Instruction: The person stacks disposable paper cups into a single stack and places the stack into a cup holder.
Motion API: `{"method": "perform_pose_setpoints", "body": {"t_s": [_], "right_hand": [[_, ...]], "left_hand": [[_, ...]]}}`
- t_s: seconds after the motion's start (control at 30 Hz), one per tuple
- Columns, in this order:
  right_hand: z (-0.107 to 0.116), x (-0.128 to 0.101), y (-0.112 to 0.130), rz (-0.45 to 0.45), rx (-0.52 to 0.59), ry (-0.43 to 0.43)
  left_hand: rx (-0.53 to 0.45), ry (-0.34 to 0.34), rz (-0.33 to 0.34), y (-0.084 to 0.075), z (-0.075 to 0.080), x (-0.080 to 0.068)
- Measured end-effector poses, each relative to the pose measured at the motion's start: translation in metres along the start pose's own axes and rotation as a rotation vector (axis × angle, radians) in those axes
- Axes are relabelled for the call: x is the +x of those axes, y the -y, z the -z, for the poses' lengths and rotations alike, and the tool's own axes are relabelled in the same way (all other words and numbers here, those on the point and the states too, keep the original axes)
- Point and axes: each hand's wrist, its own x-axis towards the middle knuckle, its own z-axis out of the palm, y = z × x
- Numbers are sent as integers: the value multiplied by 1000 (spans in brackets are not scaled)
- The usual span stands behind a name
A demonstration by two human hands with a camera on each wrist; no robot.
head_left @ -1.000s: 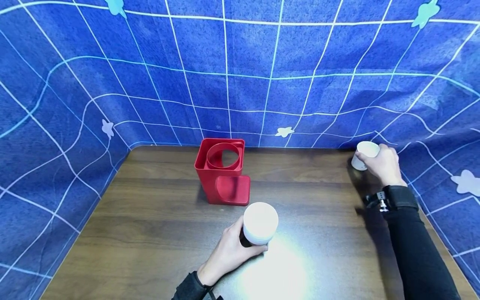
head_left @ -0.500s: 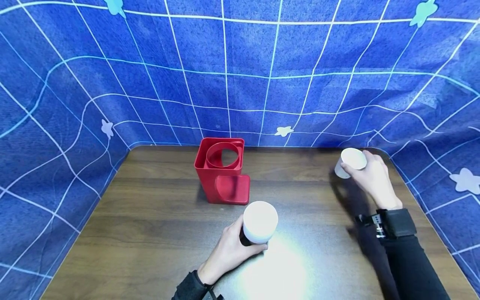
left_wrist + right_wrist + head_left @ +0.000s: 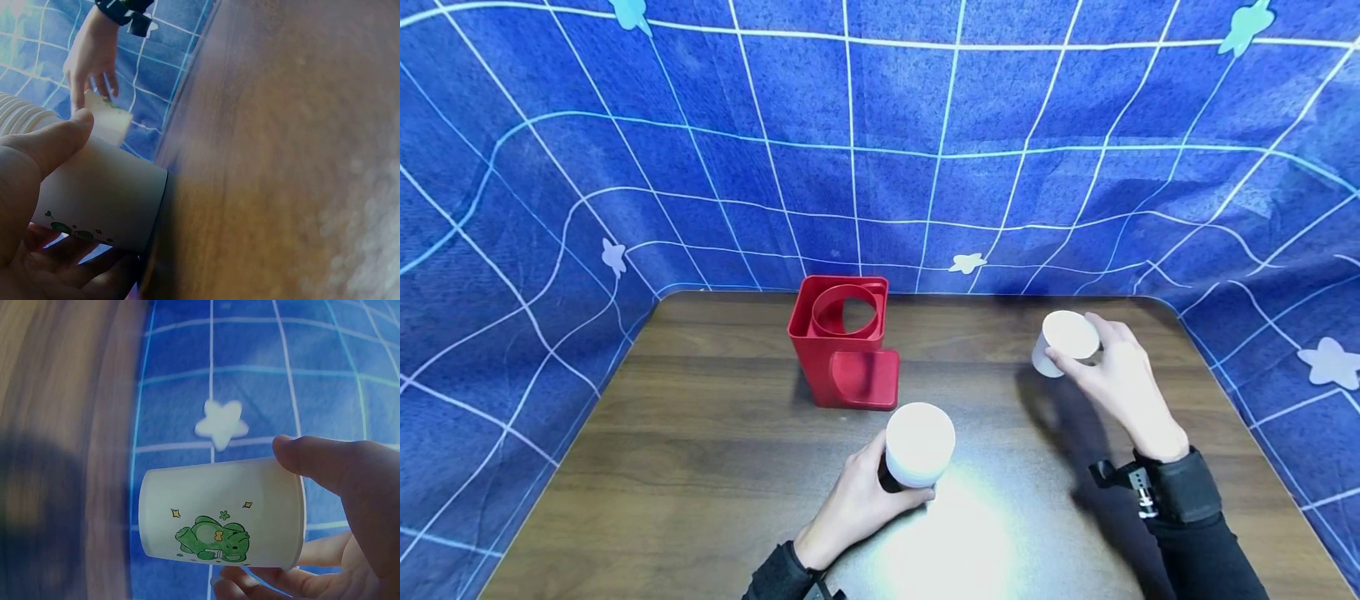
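Holding one paper cup aloft at the right of centre in the head view, the right hand had its fingers wrapped round the cup's rim end, thumb on one side and the rest beneath. In the right wrist view the cup lay tipped on its side in that grasp, a green cartoon print on its wall, clear of the table. The left hand, low in the middle of the frame, gripped a stack of cups that stood on the table, thumb along the side and fingers curled round the far wall; the left wrist view showed the ribbed rims of the stack at its upper left. A red cup holder stood just behind the stack, near the blue checked cloth, its round opening facing up and nothing in it. Judging by this, the step in hand was carrying the single cup across toward the stack or the holder. The next move would call for turning the cup to match, lining its mouth up squarely, and keeping the left hand's grip steady
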Motion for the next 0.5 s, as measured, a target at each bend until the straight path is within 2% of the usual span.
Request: {"method": "perform_pose_setpoints", "body": {"t_s": [0.3, 0.5], "right_hand": [[-10, -12, 42, 90, 22, -19], [-9, -17, 69, 160, 74, 3]], "left_hand": [[18, -9, 1, -1, -1, 0], [5, -7, 5, 0, -1, 0]]}}
